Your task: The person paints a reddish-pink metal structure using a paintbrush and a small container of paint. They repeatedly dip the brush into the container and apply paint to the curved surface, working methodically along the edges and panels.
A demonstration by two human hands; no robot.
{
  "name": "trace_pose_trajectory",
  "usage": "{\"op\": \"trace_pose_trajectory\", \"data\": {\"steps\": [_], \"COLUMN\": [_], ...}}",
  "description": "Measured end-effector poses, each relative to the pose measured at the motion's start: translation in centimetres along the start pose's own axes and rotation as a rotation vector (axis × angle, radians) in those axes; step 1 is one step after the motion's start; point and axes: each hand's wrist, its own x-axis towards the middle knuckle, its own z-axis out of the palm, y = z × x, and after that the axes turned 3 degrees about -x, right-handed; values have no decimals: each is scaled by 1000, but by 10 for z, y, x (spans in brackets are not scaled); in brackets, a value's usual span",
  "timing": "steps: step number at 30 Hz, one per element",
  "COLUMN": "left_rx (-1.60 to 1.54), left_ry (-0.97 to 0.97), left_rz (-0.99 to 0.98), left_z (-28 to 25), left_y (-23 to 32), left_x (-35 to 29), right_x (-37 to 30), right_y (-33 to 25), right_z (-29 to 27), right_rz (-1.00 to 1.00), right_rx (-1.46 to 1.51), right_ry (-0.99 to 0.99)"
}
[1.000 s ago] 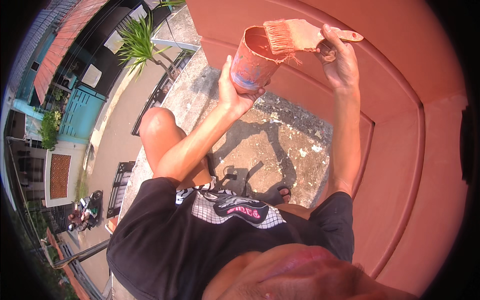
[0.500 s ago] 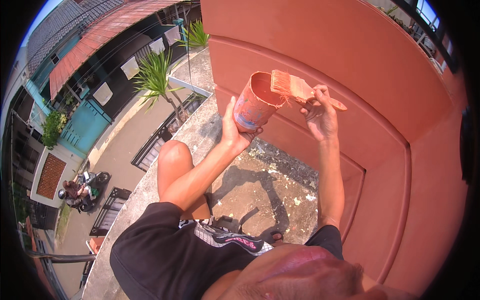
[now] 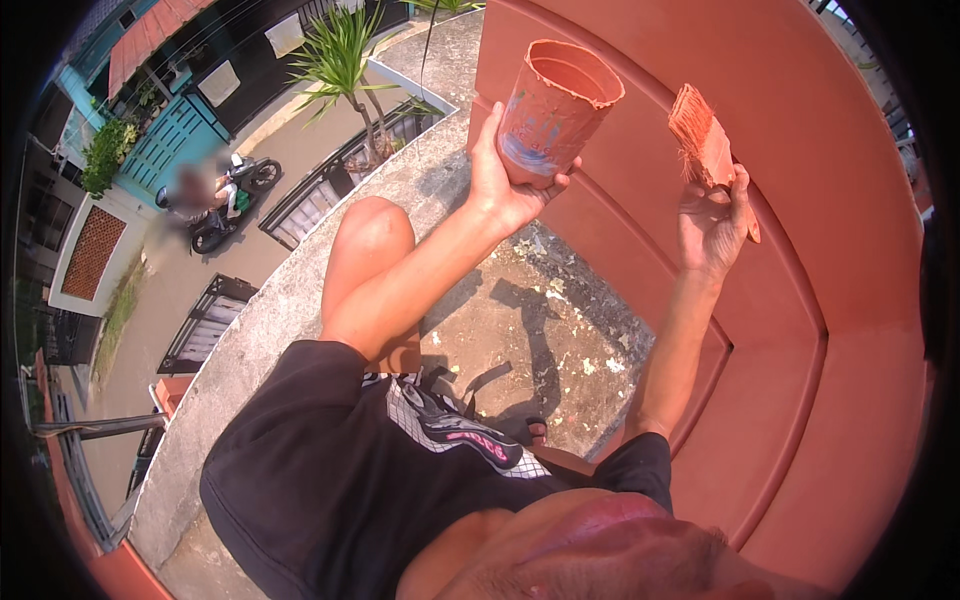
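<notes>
My left hand (image 3: 515,195) curls partly closed around the cup (image 3: 560,120), mouth up, likely so nothing spills. My right hand (image 3: 714,225) is closed on the brush (image 3: 708,145), bristles up, probably limiting drips, right of the cup, before the wall (image 3: 770,130). 0.5 s ago the bristles overlapped the rim; now they're apart.

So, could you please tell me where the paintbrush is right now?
In the head view, the paintbrush is in the right hand, to the right of the paint container and apart from it, with the reddish wall behind it.
</notes>
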Motion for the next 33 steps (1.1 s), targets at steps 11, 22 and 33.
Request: {"op": "trace_pose_trajectory", "data": {"steps": [11,22,33], "left_rx": [1,-10,-112], "left_ry": [68,118,80], "left_rz": [61,79,-24], "left_z": [-9,-11,11], "left_y": [19,23,11], "left_x": [-9,-7,9], "right_x": [15,25,19], "right_y": [11,16,5], "right_z": [-18,-16,-11], "right_rz": [-12,-46,-97], "right_rx": [13,-32,-49], "right_ry": [142,94,132]}}
